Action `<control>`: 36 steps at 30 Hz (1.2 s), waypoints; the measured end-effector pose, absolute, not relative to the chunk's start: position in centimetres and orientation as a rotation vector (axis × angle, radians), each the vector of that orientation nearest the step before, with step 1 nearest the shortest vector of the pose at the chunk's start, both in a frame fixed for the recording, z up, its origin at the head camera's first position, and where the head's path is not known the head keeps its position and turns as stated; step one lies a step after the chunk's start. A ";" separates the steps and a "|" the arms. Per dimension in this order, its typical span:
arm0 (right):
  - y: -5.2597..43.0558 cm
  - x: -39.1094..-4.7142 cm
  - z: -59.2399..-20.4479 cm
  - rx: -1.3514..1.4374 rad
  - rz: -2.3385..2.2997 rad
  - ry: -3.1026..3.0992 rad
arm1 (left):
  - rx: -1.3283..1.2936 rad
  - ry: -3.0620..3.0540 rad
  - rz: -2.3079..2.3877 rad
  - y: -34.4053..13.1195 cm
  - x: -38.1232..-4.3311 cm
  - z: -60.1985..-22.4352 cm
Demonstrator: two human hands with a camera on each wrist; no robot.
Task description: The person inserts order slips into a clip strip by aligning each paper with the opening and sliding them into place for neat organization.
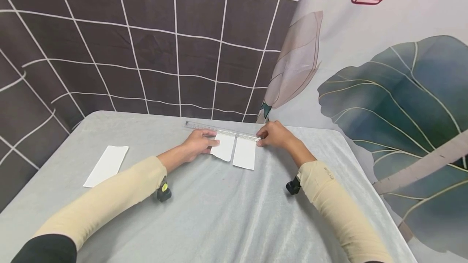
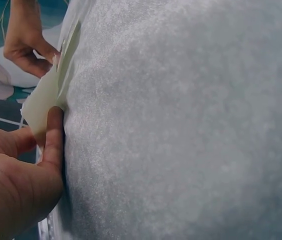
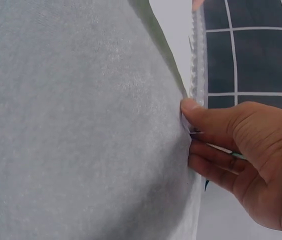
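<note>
A clear plastic ruler (image 1: 199, 126) lies along the far edge of the table. My right hand (image 1: 276, 135) pinches its right end between thumb and fingers; in the right wrist view the ruler (image 3: 198, 55) runs away from those fingertips. Two small white pieces of paper sit side by side against the ruler's near edge. The left piece of paper (image 1: 224, 151) has a torn, uneven lower edge, and my left hand (image 1: 195, 145) pinches it at its left side, close to the ruler. Beside it is the right piece of paper (image 1: 244, 155), its top edge by the ruler.
A larger white strip of paper (image 1: 106, 166) lies at the left of the table. Grey cloth (image 1: 219, 214) with soft creases covers the tabletop. Behind the far edge hang a dark gridded curtain (image 1: 146, 52) and, to the right, a leaf-printed cloth (image 1: 395, 104).
</note>
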State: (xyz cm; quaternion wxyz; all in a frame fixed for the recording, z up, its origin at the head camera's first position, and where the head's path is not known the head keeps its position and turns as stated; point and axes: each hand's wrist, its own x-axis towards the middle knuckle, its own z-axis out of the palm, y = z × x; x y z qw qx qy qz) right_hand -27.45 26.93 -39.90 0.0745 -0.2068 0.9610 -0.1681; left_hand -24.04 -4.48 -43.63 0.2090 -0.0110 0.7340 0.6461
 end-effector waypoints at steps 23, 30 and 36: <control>28.8 -28.6 -40.6 -0.591 -0.835 2.704 | -0.027 2.018 1.785 -4.9 -23.9 -43.7; 28.6 -29.0 -40.6 -0.586 -0.796 2.697 | -0.033 2.023 1.777 -5.2 -23.6 -43.6; 28.5 -29.2 -40.3 -0.599 -0.746 2.689 | -0.053 2.003 1.791 -5.6 -23.2 -43.6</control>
